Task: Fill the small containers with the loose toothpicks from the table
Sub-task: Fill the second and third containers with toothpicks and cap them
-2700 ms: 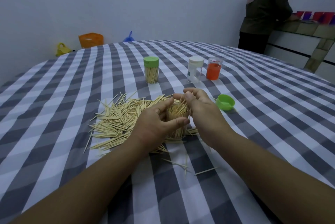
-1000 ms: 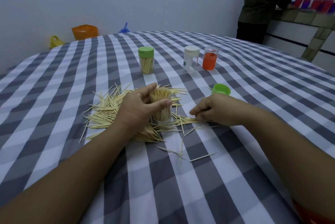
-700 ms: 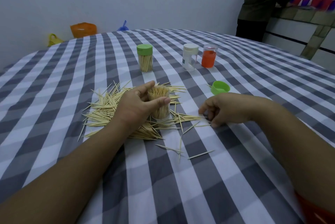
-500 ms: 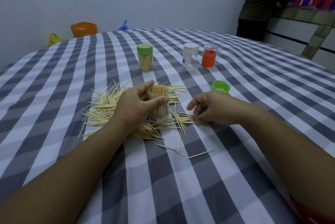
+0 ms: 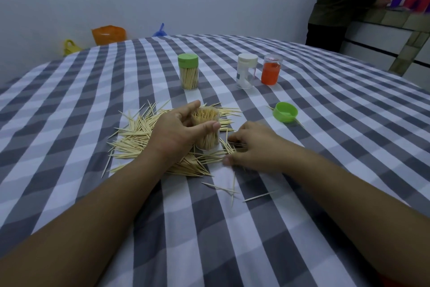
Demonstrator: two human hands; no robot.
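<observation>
At centre, L hand (image 5: 176, 133): wraps fingers & thumb round open jar (image 5: 206, 132), upright, packed w/ picks.
R hand (image 5: 252, 147): just right of jar, palm down on cloth (image 5: 232, 228), fingers curled onto loose picks; actual pinch can't tell.
Pile (image 5: 137, 137): mostly left of & under jar, a few strays nearer.
Green lid (image 5: 285, 112): right, upturned.
Far row: capped green jar (image 5: 188, 71), white-cap jar (image 5: 246, 70), orange jar (image 5: 271, 72).

Wide bare table (image 5: 256, 251) across the lower frame, crossed only by both forearms. Centre blocked by the toothpick pile (image 5: 139, 137) and open container (image 5: 207, 131). Upper centre: three upright jars (image 5: 246, 70). Green lid (image 5: 285, 112) at centre right, cloth open past it.
</observation>
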